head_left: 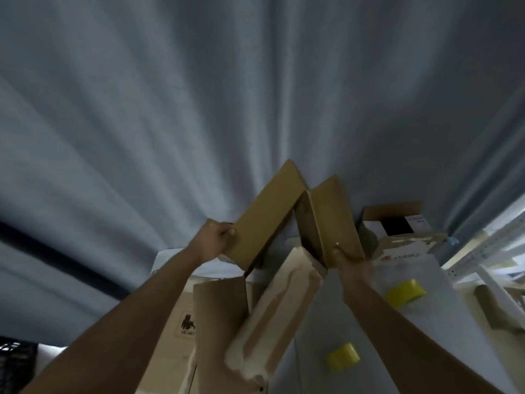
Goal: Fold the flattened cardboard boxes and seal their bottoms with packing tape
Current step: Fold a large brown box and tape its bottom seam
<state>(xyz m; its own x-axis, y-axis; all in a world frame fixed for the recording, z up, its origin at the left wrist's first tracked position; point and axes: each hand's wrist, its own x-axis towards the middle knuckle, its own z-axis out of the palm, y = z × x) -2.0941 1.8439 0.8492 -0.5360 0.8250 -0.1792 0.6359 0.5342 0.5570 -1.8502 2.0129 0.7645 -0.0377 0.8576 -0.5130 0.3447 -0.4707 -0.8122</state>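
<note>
Blurred frame, box bottom hidden. Left hand (218,237) and right hand (348,258) each grip a flap of the cardboard box (298,220), flaps angled upward.

Both arms extended forward, raised. Left hand (218,236) fingers curled, gripping cardboard box (287,220) left panel; right hand (345,258) pinching right panel edge.

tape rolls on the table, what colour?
Yellow. Both tape rolls lie on the pale table, clearest in the head view, right of the right forearm.
</note>
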